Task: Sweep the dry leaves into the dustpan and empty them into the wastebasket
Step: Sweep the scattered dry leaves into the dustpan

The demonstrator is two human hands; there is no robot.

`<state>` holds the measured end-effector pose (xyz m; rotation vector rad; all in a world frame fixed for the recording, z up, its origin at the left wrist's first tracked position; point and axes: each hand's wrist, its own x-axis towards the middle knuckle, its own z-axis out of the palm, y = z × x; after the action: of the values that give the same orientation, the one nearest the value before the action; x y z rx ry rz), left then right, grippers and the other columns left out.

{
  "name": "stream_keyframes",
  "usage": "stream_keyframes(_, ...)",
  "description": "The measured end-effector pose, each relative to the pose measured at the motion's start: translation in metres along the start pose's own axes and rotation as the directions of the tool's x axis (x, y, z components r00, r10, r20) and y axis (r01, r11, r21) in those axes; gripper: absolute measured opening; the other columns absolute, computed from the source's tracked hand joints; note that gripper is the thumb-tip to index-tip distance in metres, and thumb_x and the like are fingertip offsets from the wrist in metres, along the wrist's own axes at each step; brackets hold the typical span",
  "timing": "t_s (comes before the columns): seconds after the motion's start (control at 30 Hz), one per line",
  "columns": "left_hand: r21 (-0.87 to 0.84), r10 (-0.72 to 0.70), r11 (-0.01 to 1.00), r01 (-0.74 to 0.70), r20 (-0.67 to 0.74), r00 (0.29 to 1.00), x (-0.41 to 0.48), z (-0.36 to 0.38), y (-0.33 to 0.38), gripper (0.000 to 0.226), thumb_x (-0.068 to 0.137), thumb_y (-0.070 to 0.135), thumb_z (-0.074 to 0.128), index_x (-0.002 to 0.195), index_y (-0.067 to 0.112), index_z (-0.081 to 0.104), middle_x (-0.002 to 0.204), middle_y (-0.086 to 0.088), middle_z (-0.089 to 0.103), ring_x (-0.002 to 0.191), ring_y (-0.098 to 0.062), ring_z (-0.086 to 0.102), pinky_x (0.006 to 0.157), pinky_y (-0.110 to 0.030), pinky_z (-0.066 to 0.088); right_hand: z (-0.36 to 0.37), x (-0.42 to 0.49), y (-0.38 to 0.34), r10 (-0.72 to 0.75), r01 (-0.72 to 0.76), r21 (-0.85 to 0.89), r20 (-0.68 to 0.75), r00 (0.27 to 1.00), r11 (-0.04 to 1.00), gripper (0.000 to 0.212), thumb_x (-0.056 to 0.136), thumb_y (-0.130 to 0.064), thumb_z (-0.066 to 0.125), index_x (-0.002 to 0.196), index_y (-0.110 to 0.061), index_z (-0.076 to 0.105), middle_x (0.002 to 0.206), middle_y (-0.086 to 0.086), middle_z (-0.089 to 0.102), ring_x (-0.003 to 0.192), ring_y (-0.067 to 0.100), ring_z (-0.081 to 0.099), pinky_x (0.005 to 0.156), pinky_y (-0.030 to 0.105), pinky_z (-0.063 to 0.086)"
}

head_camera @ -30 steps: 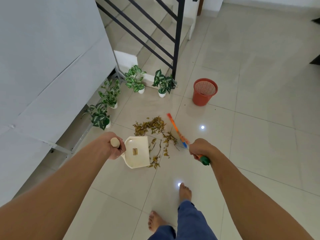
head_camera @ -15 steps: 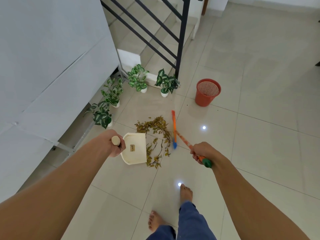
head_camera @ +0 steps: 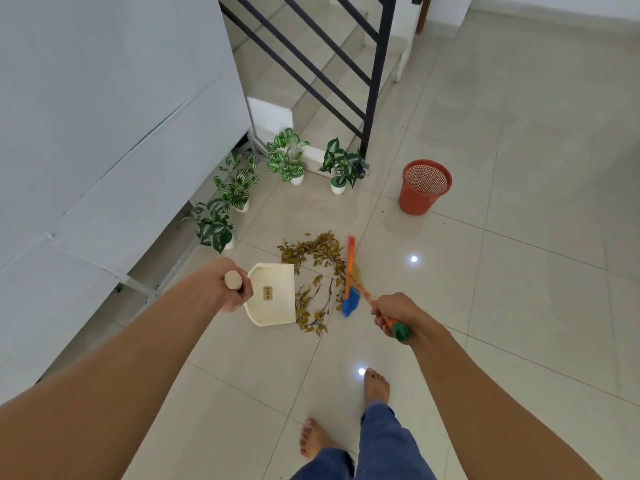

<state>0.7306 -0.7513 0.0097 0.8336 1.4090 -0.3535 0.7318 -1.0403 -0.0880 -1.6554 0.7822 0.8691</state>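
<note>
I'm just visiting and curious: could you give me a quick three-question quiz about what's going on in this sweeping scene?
1. The left hand grips: A the dustpan handle, B a rag, C nothing?
2. True or false: the wastebasket lies on its side.
3. Fill in: the right hand grips the ___.
Key: 1 A. 2 False, it stands upright. 3 broom.
</note>
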Motion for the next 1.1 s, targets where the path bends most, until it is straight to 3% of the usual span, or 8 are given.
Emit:
stream_keyframes(0.2, -0.04, 0.002, 0.999, -0.003, -0.01, 1.0, -0.004, -0.008, -0.005, 0.013, 0.09, -0.005, 0.05, 0.084, 0.006, 0.049, 0.073, -0.006, 0.043, 0.05, -0.013, 0.039, 0.031, -0.014, 0.04, -0.004, -0.006, -0.009, -0.035, 0.027, -0.127, -0.059, 0.998, 0.991, 0.014, 0.087, 0.003, 0.048, 0.099, 0.004, 0.055, 0.067, 0.012, 0.052, 0.045, 0.014, 0.047, 0.036, 0.018, 0.039)
stream_keyframes(0.37, -0.042, -0.001, 0.999, 0.0, -0.02, 1.0, -0.005, -0.014, -0.011, 0.013, 0.091, -0.003, 0.05, 0.083, 0.006, 0.048, 0.073, -0.007, 0.044, 0.05, -0.012, 0.04, 0.03, -0.014, 0.04, 0.011, -0.002, 0.0, -0.03, 0.024, -0.137, -0.043, 0.999, 0.99, 0.033, 0.088, 0.003, 0.044, 0.12, -0.001, 0.049, 0.088, 0.014, 0.051, 0.054, 0.015, 0.05, 0.035, 0.015, 0.039)
stream_keyframes(0.53, -0.052, -0.003, 0.999, 0.002, -0.022, 1.0, -0.003, -0.026, -0.013, 0.014, 0.09, -0.003, 0.051, 0.099, 0.007, 0.052, 0.076, -0.007, 0.046, 0.051, -0.011, 0.042, 0.032, -0.015, 0.043, 0.017, -0.005, 0.006, -0.025, 0.026, -0.07, 0.004, 1.0, 0.997, 0.019, 0.087, 0.006, 0.044, 0.104, 0.003, 0.054, 0.08, 0.013, 0.051, 0.051, 0.013, 0.048, 0.036, 0.015, 0.039)
stream_keyframes(0.67, -0.121, 0.001, 0.993, -0.004, -0.031, 1.0, -0.003, -0.037, -0.011, 0.015, 0.09, -0.005, 0.051, 0.1, 0.007, 0.054, 0.076, -0.007, 0.046, 0.052, -0.011, 0.042, 0.034, -0.014, 0.043, 0.021, -0.015, -0.004, -0.091, 0.09, -0.277, 0.009, 0.996, 0.957, 0.014, 0.088, -0.001, 0.049, 0.099, 0.003, 0.056, 0.065, 0.012, 0.055, 0.045, 0.014, 0.049, 0.039, 0.02, 0.04)
stream_keyframes(0.8, -0.169, -0.006, 0.986, -0.002, -0.044, 0.999, -0.003, -0.048, -0.013, 0.016, 0.089, -0.005, 0.053, 0.101, 0.005, 0.055, 0.08, -0.008, 0.047, 0.052, -0.011, 0.043, 0.032, -0.015, 0.043, 0.03, -0.034, -0.022, -0.18, 0.204, -0.438, 0.096, 0.979, 0.875, 0.023, 0.09, -0.006, 0.047, 0.11, 0.002, 0.056, 0.071, 0.011, 0.056, 0.045, 0.013, 0.049, 0.038, 0.019, 0.04)
stream_keyframes(0.93, -0.208, -0.001, 0.978, -0.017, -0.084, 0.996, 0.0, -0.062, -0.012, 0.011, 0.092, -0.001, 0.053, 0.102, 0.003, 0.053, 0.081, -0.009, 0.047, 0.051, -0.01, 0.043, 0.032, -0.014, 0.042, 0.041, -0.047, -0.044, -0.113, 0.208, -0.473, 0.221, 0.969, 0.857, 0.027, 0.087, -0.004, 0.05, 0.11, 0.001, 0.061, 0.058, 0.006, 0.054, 0.042, 0.011, 0.046, 0.039, 0.02, 0.038)
stream_keyframes(1.1, -0.184, 0.016, 0.982, -0.039, -0.127, 0.992, 0.018, -0.091, -0.008, 0.011, 0.092, 0.0, 0.054, 0.103, 0.004, 0.051, 0.088, -0.009, 0.051, 0.054, -0.011, 0.045, 0.03, -0.015, 0.04, 0.062, -0.052, -0.051, 0.038, 0.137, -0.478, 0.339, 0.94, 0.868, 0.021, 0.09, -0.002, 0.047, 0.109, -0.005, 0.056, 0.06, 0.002, 0.051, 0.036, 0.004, 0.042, 0.034, 0.016, 0.034)
